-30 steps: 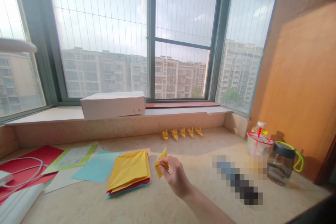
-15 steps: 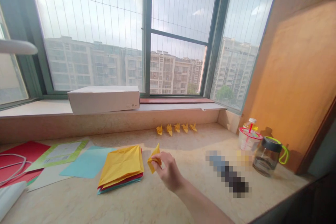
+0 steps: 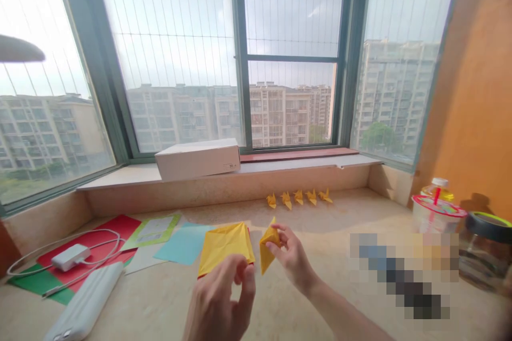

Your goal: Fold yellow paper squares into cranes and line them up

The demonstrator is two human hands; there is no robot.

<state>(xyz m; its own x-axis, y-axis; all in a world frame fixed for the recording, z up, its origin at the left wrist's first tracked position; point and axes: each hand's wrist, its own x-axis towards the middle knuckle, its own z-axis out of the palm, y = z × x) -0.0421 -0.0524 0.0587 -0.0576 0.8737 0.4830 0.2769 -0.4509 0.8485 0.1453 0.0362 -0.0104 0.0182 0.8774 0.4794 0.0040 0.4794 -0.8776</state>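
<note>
Yellow folded paper sits in the right hand, pinched at its right side with the thumb across the near face. From that grip one sharp point rises above the fingers and a longer one hangs down to the left of the thumb; whether it touches the ledge I cannot tell. Just to its left, the left hand is curled with a gap between thumb and forefinger, nothing visible in it. The held piece is thin and angular, its edges straight, its colour deepening to amber near the fingertips.

Beyond the left hand lies a paper stack, creased yellow on top, red showing at the edge. Five small paper cranes, spiky and yellow, stand in a row near the ledge's far edge, right of its middle. The ledge itself is pale and mottled like stone. Toward its left end lie a flat light-blue sheet and a smooth white charger with a looping cable.
</note>
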